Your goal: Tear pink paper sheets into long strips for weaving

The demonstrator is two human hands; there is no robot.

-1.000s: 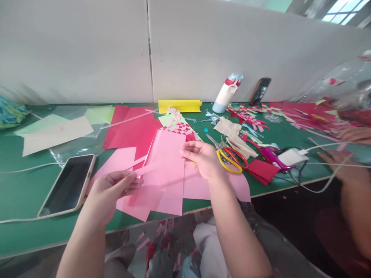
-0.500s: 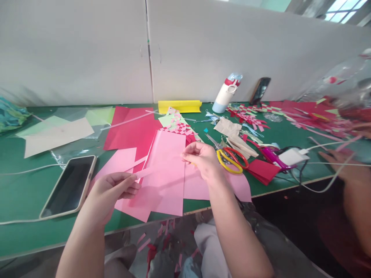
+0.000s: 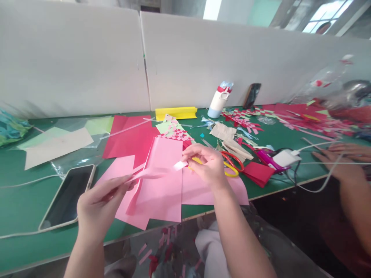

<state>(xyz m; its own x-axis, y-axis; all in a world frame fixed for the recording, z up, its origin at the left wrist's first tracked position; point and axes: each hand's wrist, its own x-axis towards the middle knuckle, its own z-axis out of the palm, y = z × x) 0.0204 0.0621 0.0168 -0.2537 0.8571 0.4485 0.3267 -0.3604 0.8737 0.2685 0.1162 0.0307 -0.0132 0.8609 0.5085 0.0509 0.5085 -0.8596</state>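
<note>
A narrow pink paper strip (image 3: 153, 173) stretches between my two hands above the pink sheets. Pinched at its left end is my left hand (image 3: 101, 197), fingers closed. My right hand (image 3: 204, 162) pinches the other end, where the strip looks whitish and blurred. Something yellow peeks out beside my right fingers; its kind is unclear. Below lie a pink paper sheet (image 3: 162, 197) with a folded left edge and a pink sheet with a curved edge (image 3: 232, 191). Scissors (image 3: 232, 170) with red and yellow handles lie just right of my right hand, partly hidden by it.
A phone (image 3: 69, 197) lies at left, with red sheets (image 3: 124, 135) behind the pink ones. A bottle (image 3: 220, 101), woven paper pieces (image 3: 176, 133), a purple device (image 3: 268, 158) and white cables stand or lie around. Another person's hands (image 3: 342, 158) rest at far right.
The strip now hangs twisted, with a whitish end at my right fingers. My left hand has shifted slightly left and turned. The view has tilted up a little; the other person's hands have come together.
</note>
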